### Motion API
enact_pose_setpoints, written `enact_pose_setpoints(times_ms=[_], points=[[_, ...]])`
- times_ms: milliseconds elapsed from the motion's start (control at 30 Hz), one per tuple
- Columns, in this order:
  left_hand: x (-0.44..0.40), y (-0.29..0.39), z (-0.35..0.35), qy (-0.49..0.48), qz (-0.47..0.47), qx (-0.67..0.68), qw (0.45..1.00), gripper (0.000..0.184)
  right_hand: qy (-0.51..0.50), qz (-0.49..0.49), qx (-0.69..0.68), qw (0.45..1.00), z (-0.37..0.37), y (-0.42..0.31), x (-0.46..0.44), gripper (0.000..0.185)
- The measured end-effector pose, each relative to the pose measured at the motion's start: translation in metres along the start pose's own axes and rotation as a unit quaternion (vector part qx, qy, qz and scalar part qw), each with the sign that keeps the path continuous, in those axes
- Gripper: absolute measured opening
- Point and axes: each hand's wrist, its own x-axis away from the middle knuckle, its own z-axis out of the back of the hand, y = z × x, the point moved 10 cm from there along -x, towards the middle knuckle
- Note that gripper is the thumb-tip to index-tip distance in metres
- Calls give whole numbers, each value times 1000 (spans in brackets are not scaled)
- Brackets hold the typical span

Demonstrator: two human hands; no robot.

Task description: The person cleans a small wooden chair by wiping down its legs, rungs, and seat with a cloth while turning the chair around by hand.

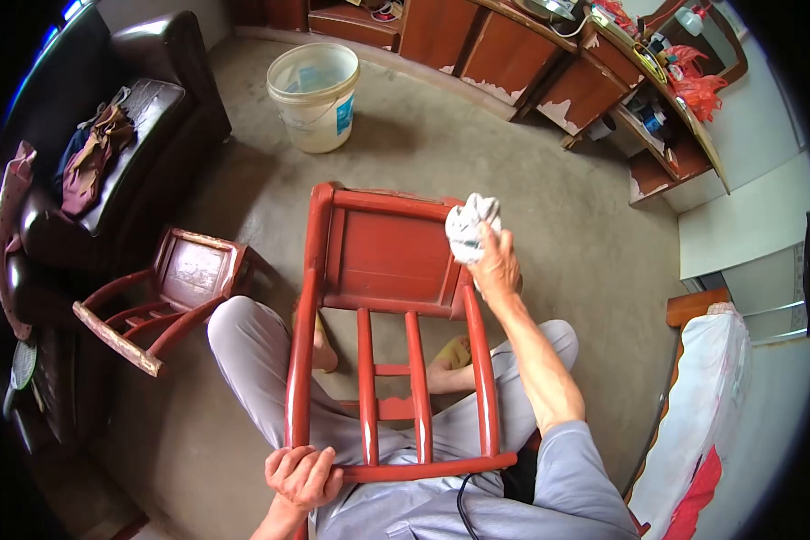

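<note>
A red wooden chair point(391, 261) stands between my knees, its slatted back towards me and its panelled seat farther away. My left hand point(302, 475) is wrapped round the left end of the chair's top rail. In my right hand point(497, 265) is a bunched white cloth point(472, 229), pressed at the right far corner of the seat. The cloth covers that corner, and some of my right fingers are hidden behind it.
A smaller worn red chair point(189, 274) stands to the left. Beyond it is a dark leather sofa point(166, 67) with clothes point(99, 157) on it. A white bucket point(313, 99) stands on the floor ahead. Peeling wooden cabinets point(504, 58) line the far wall.
</note>
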Motion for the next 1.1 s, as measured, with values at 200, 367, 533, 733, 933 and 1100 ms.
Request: enact_pose_setpoints(times_ms=[200,367,533,733,933,1100], points=[[-57,-14,19,76,49,-16,996,14,-135,92,27,986,-26,-10,-7,82],[-63,-14,19,104,56,-20,993,11,-65,-21,11,998,-18,-6,-52,89],[-64,-14,20,117,64,-20,991,13,-144,107,13,984,-65,-106,-59,96],[-67,-17,20,153,52,-33,986,15,-188,216,17,958,-119,-232,-39,74],[-71,-18,21,154,54,-34,986,14,-311,286,71,904,-102,-145,-19,36],[-76,-19,23,163,56,-21,985,12,-221,128,154,954,-44,-1,-54,67]])
